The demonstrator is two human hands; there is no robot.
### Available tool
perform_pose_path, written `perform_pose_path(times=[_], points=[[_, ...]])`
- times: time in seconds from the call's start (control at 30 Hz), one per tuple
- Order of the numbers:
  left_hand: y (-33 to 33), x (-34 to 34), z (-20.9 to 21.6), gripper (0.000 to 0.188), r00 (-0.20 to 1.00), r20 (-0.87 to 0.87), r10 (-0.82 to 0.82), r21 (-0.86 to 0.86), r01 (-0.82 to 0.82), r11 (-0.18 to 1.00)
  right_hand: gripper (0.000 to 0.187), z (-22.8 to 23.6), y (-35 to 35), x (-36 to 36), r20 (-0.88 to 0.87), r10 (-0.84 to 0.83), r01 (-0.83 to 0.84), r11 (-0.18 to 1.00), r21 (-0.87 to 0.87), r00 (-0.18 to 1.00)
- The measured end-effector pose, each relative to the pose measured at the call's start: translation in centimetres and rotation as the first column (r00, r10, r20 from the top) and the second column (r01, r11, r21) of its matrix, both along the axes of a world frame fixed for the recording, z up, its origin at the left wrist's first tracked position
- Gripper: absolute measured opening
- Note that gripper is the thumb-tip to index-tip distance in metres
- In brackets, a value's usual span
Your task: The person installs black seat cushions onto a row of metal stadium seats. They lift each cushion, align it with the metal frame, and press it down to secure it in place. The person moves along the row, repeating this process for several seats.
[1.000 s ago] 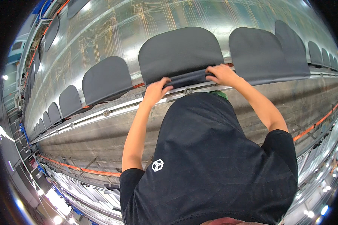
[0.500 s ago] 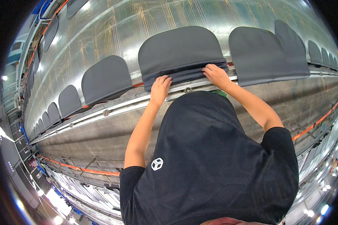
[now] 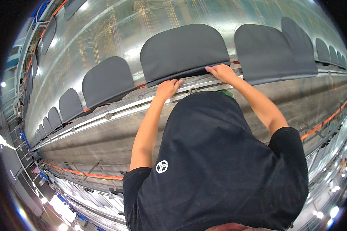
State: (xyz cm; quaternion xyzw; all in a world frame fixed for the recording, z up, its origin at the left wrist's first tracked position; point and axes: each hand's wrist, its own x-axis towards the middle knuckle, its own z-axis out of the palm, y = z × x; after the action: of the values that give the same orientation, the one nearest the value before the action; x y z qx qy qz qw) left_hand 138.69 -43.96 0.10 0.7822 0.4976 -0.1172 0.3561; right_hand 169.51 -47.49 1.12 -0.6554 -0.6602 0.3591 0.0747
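A dark grey fabric piece (image 3: 185,48) with rounded far corners lies on the shiny metal table in front of me. Its near edge is tucked into a narrow dark fold. At the left part of that edge, my left hand (image 3: 168,88) is closed, its fingertips at the fold. My right hand (image 3: 222,72) pinches the same fold farther right, with the thumb pointing inward. Both palms hide some of the near edge, and what lies under the fold is hidden.
Similar grey pieces lie in a row: one to the left (image 3: 107,82), overlapping ones to the right (image 3: 264,54), and several smaller ones beyond. A metal rail (image 3: 123,109) runs along the table's near side, with a bolt (image 3: 193,90) close to my body.
The wide, wrinkled dark band at the piece's near edge has narrowed to a thin fold. My left hand has shifted slightly right, and the right hand slightly left.
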Motion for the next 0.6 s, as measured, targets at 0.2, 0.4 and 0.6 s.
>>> perform_pose_path(times=[0.2,0.4,0.6], points=[[-4.4,-1.3,1.1,0.028,0.929,0.348,-0.131,0.517,-0.074,0.853,0.031,0.0,-3.6,-0.2,-0.095,-0.178,0.195,0.957,0.216,0.979],[-3.6,1.3,5.5,0.042,0.929,0.364,0.063,0.669,-0.308,0.676,0.047,2.8,-4.2,-1.0,-0.117,-0.286,0.308,0.905,0.293,0.951],[-2.5,0.8,-0.9,0.03,0.969,0.216,-0.121,0.663,-0.054,0.747,0.035,1.8,-3.2,-0.1,0.336,-0.042,-0.176,0.787,0.592,0.941]])
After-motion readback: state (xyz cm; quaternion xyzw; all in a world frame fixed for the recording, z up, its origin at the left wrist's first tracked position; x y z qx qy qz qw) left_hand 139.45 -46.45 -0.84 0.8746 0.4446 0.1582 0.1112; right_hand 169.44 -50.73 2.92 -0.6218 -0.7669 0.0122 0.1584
